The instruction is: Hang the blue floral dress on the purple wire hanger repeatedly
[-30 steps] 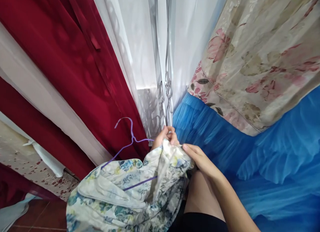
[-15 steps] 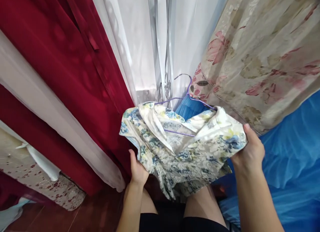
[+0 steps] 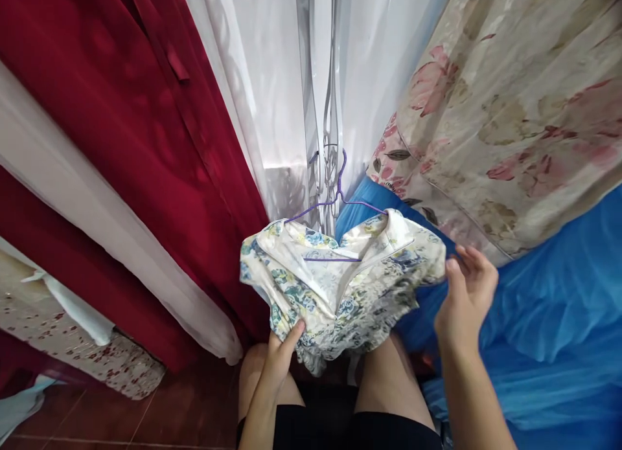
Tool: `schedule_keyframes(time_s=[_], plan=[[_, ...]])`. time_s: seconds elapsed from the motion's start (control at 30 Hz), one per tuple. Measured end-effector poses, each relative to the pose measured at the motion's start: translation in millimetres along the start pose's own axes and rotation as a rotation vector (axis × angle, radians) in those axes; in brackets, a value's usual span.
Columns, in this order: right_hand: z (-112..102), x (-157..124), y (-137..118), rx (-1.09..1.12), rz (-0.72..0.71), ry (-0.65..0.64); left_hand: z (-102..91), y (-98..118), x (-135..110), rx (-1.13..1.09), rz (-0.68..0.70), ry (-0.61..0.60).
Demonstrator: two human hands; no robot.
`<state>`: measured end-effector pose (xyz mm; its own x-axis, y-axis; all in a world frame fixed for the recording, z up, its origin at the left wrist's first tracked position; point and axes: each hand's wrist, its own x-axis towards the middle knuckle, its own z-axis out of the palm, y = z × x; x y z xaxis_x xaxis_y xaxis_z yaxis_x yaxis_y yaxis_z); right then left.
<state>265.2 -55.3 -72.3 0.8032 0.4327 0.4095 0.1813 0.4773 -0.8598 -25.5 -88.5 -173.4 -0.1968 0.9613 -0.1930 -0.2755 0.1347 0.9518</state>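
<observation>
A white shirt with a blue and yellow flower print (image 3: 340, 281) hangs on a thin purple wire hanger (image 3: 335, 201) in front of me, its collar facing up. My left hand (image 3: 280, 354) grips the shirt's lower left hem, thumb on top of the cloth. At the shirt's right shoulder my right hand (image 3: 466, 301) has its fingers apart, thumb near the sleeve edge, holding nothing. The hanger's hook points up toward the sheer white curtain (image 3: 272, 94).
A dark red curtain (image 3: 121, 133) hangs at left. A bed with blue ruffled cloth (image 3: 549, 307) and a beige flowered cover (image 3: 515, 113) stands at right. My bare knees show below, over a reddish floor (image 3: 160, 417). A speckled cloth (image 3: 97, 366) lies at lower left.
The shirt was bunched low with both hands at its top; it has been raised and spread on the hanger. My right hand has since released the right shoulder.
</observation>
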Motion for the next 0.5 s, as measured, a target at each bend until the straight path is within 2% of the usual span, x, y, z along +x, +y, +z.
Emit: schedule_keyframes(time_s=[0.07,0.1,0.13,0.23,0.27,0.3,0.33,0.5], plan=[[-3,-29,6,-0.064,-0.061,0.116,4.5,1,-4,-0.006,-0.002,-0.006],[-5,-43,9,-0.1,-0.019,0.04,6.1,2,-6,-0.006,0.0,-0.008],[-5,-57,11,-0.128,0.059,-0.162,7.3,2,-8,-0.01,0.0,-0.009],[-1,-88,14,-0.167,0.339,-0.99,9.5,4,-11,-0.025,-0.018,-0.024],[3,-95,15,-0.169,0.395,-1.164,9.9,4,-12,-0.028,-0.025,-0.032],[7,-100,15,-0.171,0.424,-1.249,10.1,4,-13,-0.03,-0.029,-0.039],[11,-104,16,-0.172,0.435,-1.272,10.2,4,-13,-0.031,-0.03,-0.045],[24,-118,29,-0.16,0.508,-1.222,8.5,-4,-14,-0.042,0.014,-0.021]])
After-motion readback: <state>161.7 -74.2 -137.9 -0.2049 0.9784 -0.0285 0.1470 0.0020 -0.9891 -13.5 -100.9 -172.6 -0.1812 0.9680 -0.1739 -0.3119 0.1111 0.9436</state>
